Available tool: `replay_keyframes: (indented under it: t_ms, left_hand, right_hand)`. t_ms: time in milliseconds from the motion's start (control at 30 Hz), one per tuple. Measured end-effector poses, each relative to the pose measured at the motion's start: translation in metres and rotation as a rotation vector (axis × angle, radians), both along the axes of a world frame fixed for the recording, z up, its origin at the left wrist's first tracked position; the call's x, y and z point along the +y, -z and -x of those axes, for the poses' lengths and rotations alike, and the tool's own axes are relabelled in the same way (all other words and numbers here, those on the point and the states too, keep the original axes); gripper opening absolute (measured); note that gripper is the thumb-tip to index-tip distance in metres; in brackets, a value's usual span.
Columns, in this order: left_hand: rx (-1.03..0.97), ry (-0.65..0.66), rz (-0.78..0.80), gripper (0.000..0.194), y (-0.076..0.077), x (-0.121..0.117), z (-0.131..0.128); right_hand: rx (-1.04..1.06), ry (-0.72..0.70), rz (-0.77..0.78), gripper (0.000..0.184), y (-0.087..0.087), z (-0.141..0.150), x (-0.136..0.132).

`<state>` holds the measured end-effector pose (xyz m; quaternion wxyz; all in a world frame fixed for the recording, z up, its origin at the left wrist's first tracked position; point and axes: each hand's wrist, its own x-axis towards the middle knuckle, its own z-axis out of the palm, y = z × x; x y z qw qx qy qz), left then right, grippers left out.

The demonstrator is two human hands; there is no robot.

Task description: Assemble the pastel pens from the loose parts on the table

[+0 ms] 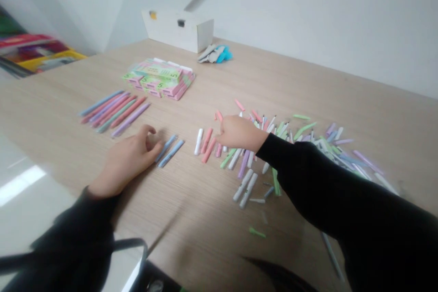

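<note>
My left hand (pixel 132 159) rests on the table with its fingers loosely curled and a gap between thumb and forefinger. Beside its thumb lie two light-blue pen parts (pixel 171 153), side by side. Over the left end of a spread of loose pen parts (pixel 243 164) is my right hand (pixel 239 132), its fingers bent together; what they hold, if anything, is hidden. Close to those fingertips are pink pen parts (pixel 208 149) and a white one (pixel 198 142). Further left, a row of assembled-looking pens (pixel 118 112) in blue, pink, purple and green lies flat.
Behind the pens sits a stack of pink-and-green boxes (pixel 159 77). A white cardboard box (pixel 174 32) stands against the wall, with crumpled grey and blue material (pixel 215 54) in front. White barrels (pixel 245 188) and green scraps (pixel 257 232) lie nearer me.
</note>
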<state>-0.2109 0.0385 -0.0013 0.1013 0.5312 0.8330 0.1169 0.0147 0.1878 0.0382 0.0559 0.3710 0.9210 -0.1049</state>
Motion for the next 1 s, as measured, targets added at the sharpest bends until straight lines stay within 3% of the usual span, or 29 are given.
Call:
replay_keyframes:
  t_ms: [133, 400, 500, 567, 667, 767, 867, 1000]
  left_hand:
    - [0.005, 0.007, 0.019, 0.048, -0.001, -0.003, 0.000]
    - [0.026, 0.003, -0.002, 0.042, 0.005, 0.000, 0.003]
    - [0.034, -0.018, -0.058, 0.040, 0.010, 0.001, 0.007]
    - [0.028, -0.032, -0.146, 0.037, 0.011, 0.000, 0.009]
    - [0.010, -0.019, -0.275, 0.036, 0.006, -0.006, 0.009]
    - [-0.018, 0.092, -0.323, 0.032, -0.002, -0.013, 0.003]
    - [-0.078, 0.173, -0.323, 0.027, -0.007, -0.017, -0.010]
    - [-0.210, 0.309, -0.231, 0.028, -0.015, -0.017, -0.037]
  right_hand:
    - [-0.016, 0.034, 0.013, 0.022, 0.010, 0.009, -0.005]
    - [-0.060, 0.083, 0.052, 0.023, 0.009, 0.016, -0.008]
    - [-0.007, 0.102, 0.025, 0.026, -0.004, 0.007, -0.010]
    - [0.065, 0.099, -0.023, 0.028, -0.024, -0.010, -0.017]
    - [0.116, 0.098, -0.070, 0.026, -0.059, -0.059, -0.037]
    - [0.036, 0.218, 0.037, 0.033, -0.078, -0.136, -0.062]
    - [0.041, 0.432, 0.016, 0.035, -0.072, -0.230, -0.090]
    - [0.148, 0.847, -0.019, 0.042, -0.040, -0.347, -0.139]
